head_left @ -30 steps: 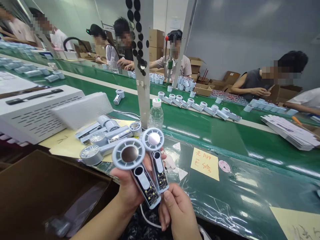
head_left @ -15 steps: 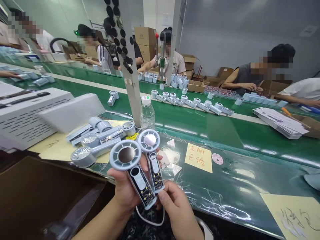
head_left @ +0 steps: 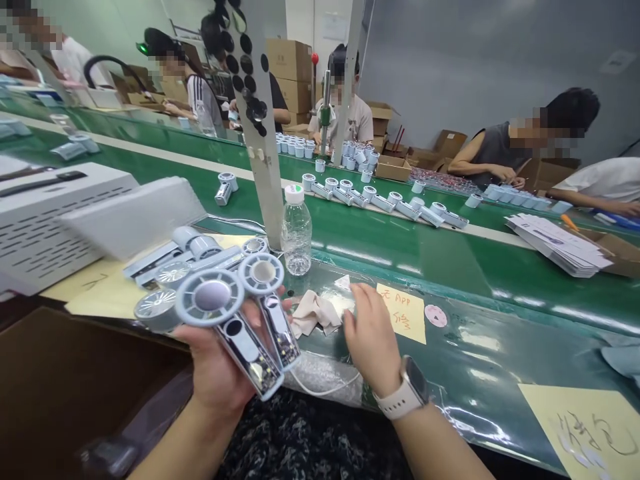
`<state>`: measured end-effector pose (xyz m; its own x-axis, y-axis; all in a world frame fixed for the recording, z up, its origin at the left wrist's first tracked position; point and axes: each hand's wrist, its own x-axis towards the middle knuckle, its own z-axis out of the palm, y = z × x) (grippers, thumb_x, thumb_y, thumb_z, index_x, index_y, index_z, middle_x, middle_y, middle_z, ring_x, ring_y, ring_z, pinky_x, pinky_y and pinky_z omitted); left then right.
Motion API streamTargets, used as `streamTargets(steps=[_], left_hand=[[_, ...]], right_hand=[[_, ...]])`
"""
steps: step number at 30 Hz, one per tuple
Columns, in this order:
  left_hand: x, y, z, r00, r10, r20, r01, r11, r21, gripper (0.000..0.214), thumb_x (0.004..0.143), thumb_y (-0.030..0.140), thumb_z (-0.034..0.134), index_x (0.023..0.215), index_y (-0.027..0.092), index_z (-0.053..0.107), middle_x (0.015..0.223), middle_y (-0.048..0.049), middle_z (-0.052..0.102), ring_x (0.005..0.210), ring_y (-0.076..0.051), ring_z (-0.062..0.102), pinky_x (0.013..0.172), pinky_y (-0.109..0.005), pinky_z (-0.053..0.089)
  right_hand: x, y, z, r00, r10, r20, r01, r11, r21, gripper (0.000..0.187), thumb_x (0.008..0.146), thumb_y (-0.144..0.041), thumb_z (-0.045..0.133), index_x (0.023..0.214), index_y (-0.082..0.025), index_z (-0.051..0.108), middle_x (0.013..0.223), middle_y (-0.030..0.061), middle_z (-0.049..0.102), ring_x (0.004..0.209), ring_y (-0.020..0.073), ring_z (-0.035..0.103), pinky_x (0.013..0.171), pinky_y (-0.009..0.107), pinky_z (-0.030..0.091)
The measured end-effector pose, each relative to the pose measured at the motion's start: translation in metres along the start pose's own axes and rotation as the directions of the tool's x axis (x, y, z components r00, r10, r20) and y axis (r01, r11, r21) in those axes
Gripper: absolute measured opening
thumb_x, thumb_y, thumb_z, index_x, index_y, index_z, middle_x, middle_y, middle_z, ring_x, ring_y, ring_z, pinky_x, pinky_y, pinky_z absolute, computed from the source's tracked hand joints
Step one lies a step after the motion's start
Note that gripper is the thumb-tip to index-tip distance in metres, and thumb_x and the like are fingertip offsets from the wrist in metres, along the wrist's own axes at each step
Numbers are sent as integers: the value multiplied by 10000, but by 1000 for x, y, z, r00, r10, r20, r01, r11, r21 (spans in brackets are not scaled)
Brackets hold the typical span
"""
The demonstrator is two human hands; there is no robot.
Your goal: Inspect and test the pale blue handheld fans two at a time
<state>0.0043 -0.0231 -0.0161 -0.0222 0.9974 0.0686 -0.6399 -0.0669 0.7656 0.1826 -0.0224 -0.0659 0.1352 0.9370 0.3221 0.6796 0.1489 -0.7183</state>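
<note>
My left hand [head_left: 220, 367] is closed around two light-blue handheld fans, side by side and tilted. The larger-looking near fan [head_left: 253, 357] has a spoked ring head and a handle showing a circuit board with small yellow parts. Behind it, the second fan [head_left: 281, 332] lies at nearly the same angle. My right hand [head_left: 373, 337], a watch on its wrist, reaches over the table beside a crumpled pale cloth [head_left: 316, 313]. Its fingers are stretched out and partly hidden from view; I see nothing held in them. A white triangular piece [head_left: 343, 282] lies by its fingertips.
More fans [head_left: 165, 273] lie piled on yellow paper at left. A plastic bottle [head_left: 297, 233] stands by a metal post [head_left: 260, 167]. Beyond, a green conveyor [head_left: 350, 233] carries a row of fans. A yellow note [head_left: 410, 330] lies right. Several people work across the line.
My right hand has left the fan handles and moved up and right to the table by the cloth. My left hand, still holding both fans, has shifted left.
</note>
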Motion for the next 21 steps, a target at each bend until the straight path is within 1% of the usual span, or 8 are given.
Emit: streamTargets(steps=[2,4,6,9,13,16,19,21], left_hand=[[-6,-6,-6,996,-81,45,80,997,12,668,539,846,644,596,182,689,836,-56,768,772,-274,719,684,-333,600],[-11,-10,-11,987,-150,65,149,989,18,662,538,837,649,622,181,694,846,-64,767,785,-290,723,686,-349,596],[-13,-11,-16,981,-182,61,182,983,10,653,537,825,663,627,180,699,824,-71,761,797,-294,720,680,-347,592],[-13,-8,-20,978,-198,69,201,979,-39,624,573,798,676,627,176,710,755,-81,736,751,-288,708,631,-343,581],[-13,-8,-11,953,-244,180,270,953,-135,599,619,780,669,652,183,711,607,-56,669,492,-195,595,487,-310,502],[-16,-11,-1,932,-266,244,306,942,-141,608,609,776,685,633,169,715,520,-34,606,439,-148,515,450,-265,429],[-20,-15,4,923,-272,271,310,945,-107,635,566,787,704,625,155,722,515,-40,609,457,-147,518,454,-255,424],[-22,-15,4,915,-287,284,323,942,-88,653,556,798,700,631,150,717,521,-45,620,458,-147,533,446,-245,427]], right_hand=[[21,-5,20,998,-34,59,31,999,44,294,848,-136,521,1109,-172,653,1225,181,614,1206,350,502,1040,566,379],[34,-9,36,995,-34,95,25,995,99,169,811,-115,564,893,-197,687,1095,152,667,1120,335,559,1002,547,414],[38,-11,39,994,-33,104,14,984,177,147,817,-113,553,782,-204,664,1057,139,680,1094,315,580,986,525,430],[29,-15,20,991,-63,121,19,944,329,153,892,-184,512,852,-209,657,1091,115,685,1072,264,609,951,449,466],[1,-34,-6,960,-136,246,-17,845,535,151,918,-252,547,845,-229,677,805,32,655,761,193,620,712,331,492],[-15,-49,-9,974,-35,224,-114,777,619,23,852,-256,634,845,-234,636,773,-4,571,714,169,542,656,304,436],[-18,-53,-10,968,125,218,-240,716,656,216,772,-238,695,866,-245,501,747,-49,494,671,139,487,612,266,409],[-16,-51,-16,946,109,306,-296,675,676,263,757,-216,689,881,-249,459,719,-67,467,647,128,465,592,251,397]])
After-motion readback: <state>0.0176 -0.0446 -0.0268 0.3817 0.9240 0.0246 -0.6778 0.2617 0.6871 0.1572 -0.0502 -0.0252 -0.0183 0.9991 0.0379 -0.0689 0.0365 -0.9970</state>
